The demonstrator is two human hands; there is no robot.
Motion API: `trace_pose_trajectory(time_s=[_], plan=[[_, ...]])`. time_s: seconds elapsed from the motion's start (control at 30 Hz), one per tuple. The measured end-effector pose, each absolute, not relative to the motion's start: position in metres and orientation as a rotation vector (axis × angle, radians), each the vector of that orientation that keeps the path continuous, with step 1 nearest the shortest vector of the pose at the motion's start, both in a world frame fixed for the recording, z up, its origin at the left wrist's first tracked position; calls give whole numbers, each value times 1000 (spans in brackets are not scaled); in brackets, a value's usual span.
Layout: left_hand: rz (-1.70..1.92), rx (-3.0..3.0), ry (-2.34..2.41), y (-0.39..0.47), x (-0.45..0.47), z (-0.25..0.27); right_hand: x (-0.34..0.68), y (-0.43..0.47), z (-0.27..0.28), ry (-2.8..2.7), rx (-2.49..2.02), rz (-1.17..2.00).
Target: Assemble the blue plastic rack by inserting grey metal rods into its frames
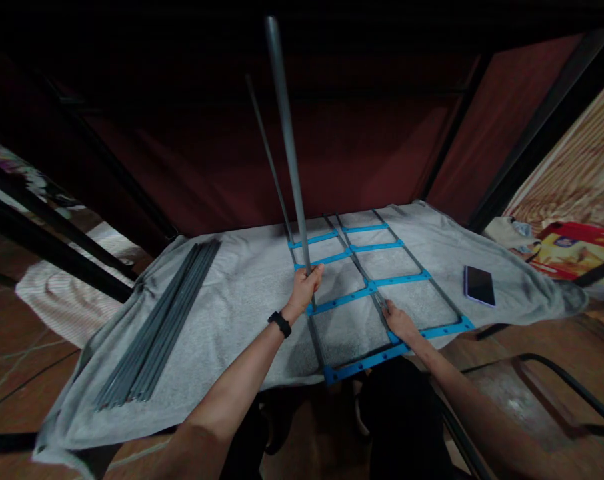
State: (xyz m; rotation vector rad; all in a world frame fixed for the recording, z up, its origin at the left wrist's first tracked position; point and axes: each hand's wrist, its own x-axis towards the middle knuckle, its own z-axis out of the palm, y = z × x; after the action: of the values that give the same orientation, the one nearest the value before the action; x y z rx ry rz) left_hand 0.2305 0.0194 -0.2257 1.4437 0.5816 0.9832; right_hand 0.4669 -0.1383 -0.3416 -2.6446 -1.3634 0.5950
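My left hand [305, 290] is closed around a grey metal tube [288, 120], which stands steeply up from the left side of a blue-jointed frame. The frame has long grey bars and several blue crosspieces [359, 365], and lies on a grey cloth. Behind the held tube, a thinner-looking rod [265, 137] also rises from the frame's left side. My right hand [401, 325] is closed at the frame's middle bar, just below a blue joint [371, 287]. A small shiny metal piece [381, 300] shows at its fingertips; what exactly they grip is unclear.
Several loose grey tubes [167, 320] lie bundled on the left of the cloth [242, 280]. A phone [479, 285] rests to the right of the frame. Dark posts [547, 123] flank the table, and a metal chair frame [572, 387] stands at lower right.
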Motion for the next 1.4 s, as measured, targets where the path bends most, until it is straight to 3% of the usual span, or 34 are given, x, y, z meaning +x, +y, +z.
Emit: trace_pose_trajectory(time_s=[0.27,0.97,1.23,1.3,1.4], plan=[[1376,1202,996,5,240,-225,464,-140,-345,-1400,-2674,520],[1222,1311,930,10,246,-236,472,-140,-360,-1435,-2677,496],[1147,1749,561,13,190,-235,485,-142,-381,-1447,-2661,452],[1190,1831,702,25,150,-248,486,-142,-383,-1435,-2654,448],[1248,1812,1468,50,69,-278,485,-142,-383,-1420,-2625,453]])
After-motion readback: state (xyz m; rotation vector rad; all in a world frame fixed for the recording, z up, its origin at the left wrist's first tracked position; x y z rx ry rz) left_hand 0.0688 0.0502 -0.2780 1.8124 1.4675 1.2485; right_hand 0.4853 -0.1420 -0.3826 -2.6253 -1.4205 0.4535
